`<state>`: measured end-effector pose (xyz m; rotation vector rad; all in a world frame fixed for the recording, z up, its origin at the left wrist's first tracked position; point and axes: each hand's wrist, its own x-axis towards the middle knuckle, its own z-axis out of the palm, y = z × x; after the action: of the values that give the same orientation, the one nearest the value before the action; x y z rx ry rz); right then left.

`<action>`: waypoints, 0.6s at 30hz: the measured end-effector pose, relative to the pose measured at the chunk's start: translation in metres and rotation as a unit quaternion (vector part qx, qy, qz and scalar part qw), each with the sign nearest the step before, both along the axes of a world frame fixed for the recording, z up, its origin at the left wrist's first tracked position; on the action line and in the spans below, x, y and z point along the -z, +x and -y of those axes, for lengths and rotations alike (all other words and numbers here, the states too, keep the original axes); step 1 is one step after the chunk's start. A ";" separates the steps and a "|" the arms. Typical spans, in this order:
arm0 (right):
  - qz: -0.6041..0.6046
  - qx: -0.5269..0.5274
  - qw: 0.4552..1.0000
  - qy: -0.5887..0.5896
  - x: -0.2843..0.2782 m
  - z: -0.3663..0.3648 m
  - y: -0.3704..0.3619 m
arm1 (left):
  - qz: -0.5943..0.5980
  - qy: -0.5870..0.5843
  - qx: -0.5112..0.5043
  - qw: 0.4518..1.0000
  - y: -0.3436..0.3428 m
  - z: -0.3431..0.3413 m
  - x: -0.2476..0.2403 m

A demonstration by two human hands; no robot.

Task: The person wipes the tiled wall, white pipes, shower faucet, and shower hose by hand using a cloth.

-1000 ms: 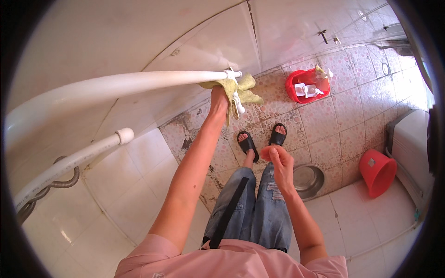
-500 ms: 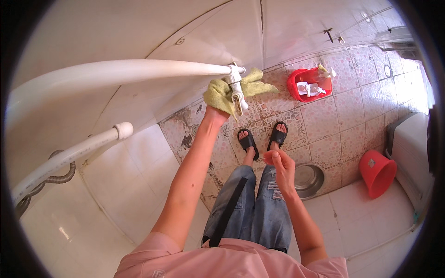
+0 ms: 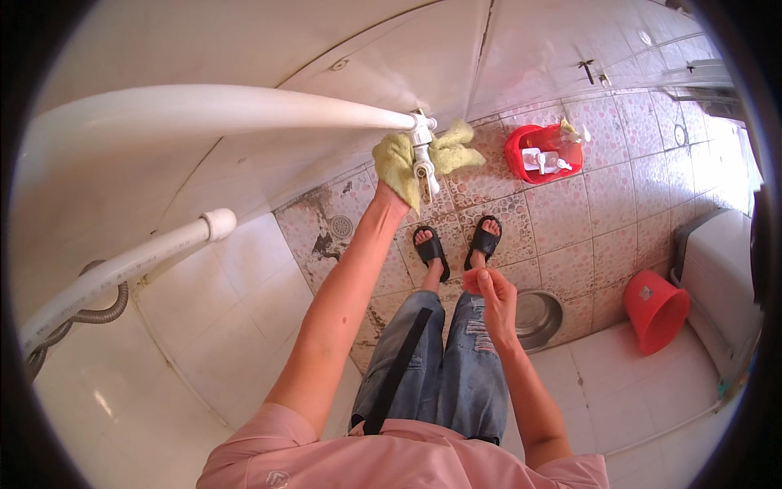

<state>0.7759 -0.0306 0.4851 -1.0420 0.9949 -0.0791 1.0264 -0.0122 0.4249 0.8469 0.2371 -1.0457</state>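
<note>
My left hand (image 3: 393, 181) is raised and wrapped in a yellow-green cloth (image 3: 399, 163), pressing it against the end of a thick white pipe (image 3: 244, 110) where a white tap (image 3: 423, 155) hangs. Part of the cloth sticks out to the right of the tap. The hand itself is mostly hidden under the cloth. My right hand (image 3: 487, 293) hangs lower, over my knees, with fingers curled closed and nothing visible in them. Below both hands are my feet in black sandals (image 3: 456, 244) on the patterned floor tiles.
A red basin (image 3: 542, 151) with white bottles sits on the floor at the back. A metal bowl (image 3: 538, 318) lies by my right leg, a red bucket (image 3: 656, 310) beside a white appliance (image 3: 721, 285). A second white pipe (image 3: 130, 261) with a grey hose crosses at left.
My left hand has slid the cloth along the pipe end and down around the tap. The view has shifted slightly; my right hand has stayed near my knees.
</note>
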 end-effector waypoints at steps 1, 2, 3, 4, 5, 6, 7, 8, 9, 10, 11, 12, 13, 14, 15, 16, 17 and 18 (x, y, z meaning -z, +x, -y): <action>0.000 -0.001 1.000 0.000 0.001 -0.001 -0.001 | 0.012 0.028 -0.030 0.999 0.000 0.010 -0.005; -0.002 -0.009 1.000 -0.001 0.002 -0.001 -0.003 | 0.012 0.027 -0.031 0.999 0.004 0.012 -0.002; -0.005 -0.015 1.000 -0.003 0.003 -0.002 -0.004 | -0.075 -0.011 -0.031 0.997 0.008 0.016 -0.002; -0.006 -0.014 1.000 -0.004 0.003 -0.003 -0.004 | -0.120 -0.056 -0.014 0.991 0.006 0.017 -0.002; -0.005 -0.014 1.000 -0.004 0.003 -0.003 -0.004 | -0.165 -0.097 0.004 0.981 0.004 0.018 -0.003; -0.003 -0.013 1.000 -0.004 0.003 -0.002 -0.004 | -0.209 -0.134 0.026 0.968 0.003 0.020 -0.008; -0.004 -0.012 1.000 -0.006 0.003 -0.002 -0.004 | -0.209 -0.091 -0.006 0.974 -0.003 0.027 -0.013; -0.008 -0.011 1.000 -0.006 0.003 -0.002 -0.005 | -0.209 -0.047 -0.036 0.976 -0.006 0.032 -0.015; -0.008 -0.014 1.000 -0.006 0.002 -0.004 -0.004 | -0.207 -0.143 -0.002 0.968 -0.002 0.023 -0.001; -0.009 -0.013 1.000 -0.007 0.002 -0.004 -0.005 | -0.208 -0.144 -0.001 0.968 -0.002 0.021 0.008; -0.011 -0.012 1.000 -0.008 0.003 -0.005 -0.006 | -0.102 -0.061 -0.052 0.992 -0.003 0.019 0.017; -0.015 -0.010 1.000 -0.009 0.003 -0.005 -0.008 | 0.005 0.024 -0.100 0.995 -0.006 0.022 0.016; -0.018 -0.008 1.000 -0.010 0.002 -0.005 -0.010 | 0.015 0.049 -0.141 0.989 -0.008 0.028 0.014; -0.020 -0.014 1.000 -0.015 0.002 -0.005 -0.011 | 0.013 0.049 -0.140 0.989 -0.010 0.028 0.013; -0.022 -0.018 0.999 -0.020 0.002 -0.004 -0.012 | 0.024 0.070 -0.184 0.980 -0.012 0.028 0.009; -0.023 -0.016 0.999 -0.019 0.003 -0.002 -0.013 | 0.036 0.091 -0.227 0.969 -0.014 0.025 0.005; -0.024 0.000 1.000 -0.012 0.004 0.000 -0.014 | 0.008 -0.007 -0.171 0.985 -0.013 0.020 0.000; -0.024 0.014 1.000 -0.003 0.005 0.000 -0.015 | -0.022 -0.092 -0.107 0.990 -0.012 0.014 -0.010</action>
<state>0.7608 -0.0304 0.4803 -1.0393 1.0528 -0.0802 1.0147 -0.0263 0.4345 0.6183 0.2584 -0.8703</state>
